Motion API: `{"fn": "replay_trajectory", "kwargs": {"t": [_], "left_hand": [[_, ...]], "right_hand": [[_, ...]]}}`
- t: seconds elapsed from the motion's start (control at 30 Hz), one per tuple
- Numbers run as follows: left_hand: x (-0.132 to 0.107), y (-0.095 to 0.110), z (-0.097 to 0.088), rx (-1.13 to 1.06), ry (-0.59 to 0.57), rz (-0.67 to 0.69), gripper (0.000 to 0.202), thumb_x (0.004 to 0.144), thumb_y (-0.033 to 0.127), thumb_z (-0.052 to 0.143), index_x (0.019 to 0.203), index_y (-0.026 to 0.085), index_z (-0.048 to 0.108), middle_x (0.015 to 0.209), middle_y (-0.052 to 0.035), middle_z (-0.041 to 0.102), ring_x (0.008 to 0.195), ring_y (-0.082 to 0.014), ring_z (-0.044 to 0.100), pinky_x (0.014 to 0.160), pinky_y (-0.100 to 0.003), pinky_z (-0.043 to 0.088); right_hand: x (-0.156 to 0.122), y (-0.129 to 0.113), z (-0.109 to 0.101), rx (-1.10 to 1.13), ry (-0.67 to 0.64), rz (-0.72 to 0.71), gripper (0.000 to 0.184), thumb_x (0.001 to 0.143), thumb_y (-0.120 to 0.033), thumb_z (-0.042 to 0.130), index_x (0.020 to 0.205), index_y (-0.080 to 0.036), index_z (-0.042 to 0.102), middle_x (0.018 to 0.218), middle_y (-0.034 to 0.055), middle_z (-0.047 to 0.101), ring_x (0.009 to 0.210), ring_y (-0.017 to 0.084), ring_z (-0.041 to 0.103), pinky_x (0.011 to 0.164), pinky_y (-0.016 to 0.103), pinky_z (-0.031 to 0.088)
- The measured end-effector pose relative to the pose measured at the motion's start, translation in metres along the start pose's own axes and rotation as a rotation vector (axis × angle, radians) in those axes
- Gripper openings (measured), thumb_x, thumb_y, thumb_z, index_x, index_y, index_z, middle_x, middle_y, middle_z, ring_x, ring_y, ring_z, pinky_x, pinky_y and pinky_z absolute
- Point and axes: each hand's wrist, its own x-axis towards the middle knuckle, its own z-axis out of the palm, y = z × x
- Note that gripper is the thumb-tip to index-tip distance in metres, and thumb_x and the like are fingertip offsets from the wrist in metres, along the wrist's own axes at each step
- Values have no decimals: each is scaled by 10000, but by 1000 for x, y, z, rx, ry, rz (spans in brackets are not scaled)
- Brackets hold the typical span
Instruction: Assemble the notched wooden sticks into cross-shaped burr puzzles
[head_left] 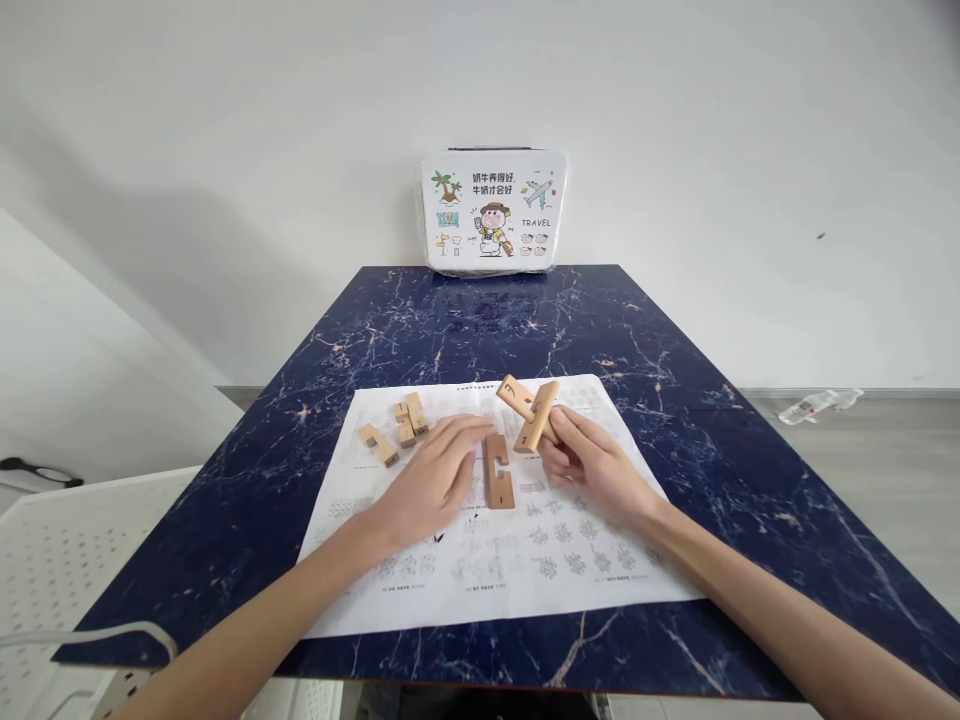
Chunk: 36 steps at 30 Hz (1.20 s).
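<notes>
In the head view, my right hand (589, 455) grips some interlocked wooden puzzle pieces (541, 412), raised above the printed sheet (480, 590). Dark marks show on their faces. My left hand (435, 470) rests over the sheet with its fingers stretched out, holding nothing that I can see. Just right of its fingertips lies a darker wooden puzzle piece (495, 490) with a notch in its side. Left of that hand, a notched light wooden piece (379, 446) lies apart from a small cluster of light wooden pieces (409, 415).
The sheet, with its line diagrams, lies on a dark blue marbled table (480, 340). A white case with cartoon prints (495, 212) stands at the back against the wall. A white perforated surface (45, 570) adjoins the left edge, with a cable (142, 628) across it. Clear plastic bottles (814, 405) lie at right.
</notes>
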Motion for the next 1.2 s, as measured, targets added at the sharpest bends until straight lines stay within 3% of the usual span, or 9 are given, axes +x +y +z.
{"fn": "replay_trajectory", "kwargs": {"t": [0.1,0.17,0.37,0.5,0.63,0.8,0.93,1.03,1.2], "left_hand": [[-1,-2,-2,93,-160,103,465,1094,177,390,1540,296,444,1605,-54,490,1562,-284,313,1254,-553,345],[0,-1,-6,124,-217,116,449,1101,206,404,1531,318,466,1603,-35,502,1572,-292,292,1241,-550,359],[2,0,-15,122,-204,87,245,1054,304,578,1286,262,641,1318,-97,625,1326,-314,508,1091,-515,476],[2,0,-15,60,-209,42,191,1026,366,631,1148,220,627,1169,-87,633,1130,-286,581,959,-452,523],[1,2,-11,66,-171,63,131,1077,317,523,1057,209,595,1088,-77,646,993,-249,620,874,-413,521],[-2,3,-9,-10,-157,72,147,1093,311,488,1028,222,585,996,-55,699,906,-227,666,807,-383,528],[-3,9,-16,-242,-83,-62,121,1082,330,513,1125,222,545,928,-38,720,739,-177,678,682,-320,516],[-1,15,-20,-465,37,-134,182,1106,378,463,1105,205,524,844,-19,697,615,-133,633,642,-301,512],[6,18,-22,-704,168,-224,259,1115,432,418,1188,201,509,940,-38,648,595,-112,570,512,-258,450]], "right_hand": [[0,-2,0,-36,24,-21,410,1022,-554,598,806,-225,483,703,-48,411,559,111,288,521,280,289],[0,-3,1,-52,29,-28,405,1027,-549,590,808,-223,491,700,-46,429,551,109,289,521,284,285],[1,-2,2,-85,63,-68,427,1025,-567,586,792,-226,480,686,-47,438,537,109,286,509,283,289],[3,-1,1,-165,158,-115,440,1018,-603,570,797,-239,463,690,-42,448,539,120,291,500,288,297],[3,0,-3,-274,268,-157,409,1042,-599,524,846,-242,477,750,-22,501,556,123,346,517,293,315],[4,2,-6,-378,274,-171,399,1044,-615,498,889,-248,485,784,-9,546,565,133,383,525,301,330],[4,4,-4,-491,257,-208,401,1067,-598,454,880,-245,494,761,-5,543,584,149,415,551,313,353],[1,6,-1,-629,249,-233,374,1091,-556,421,918,-241,525,759,7,568,616,169,462,603,329,378],[-3,13,0,-797,159,-263,273,1108,-467,409,1072,-242,560,800,24,628,652,196,533,659,344,404]]}}
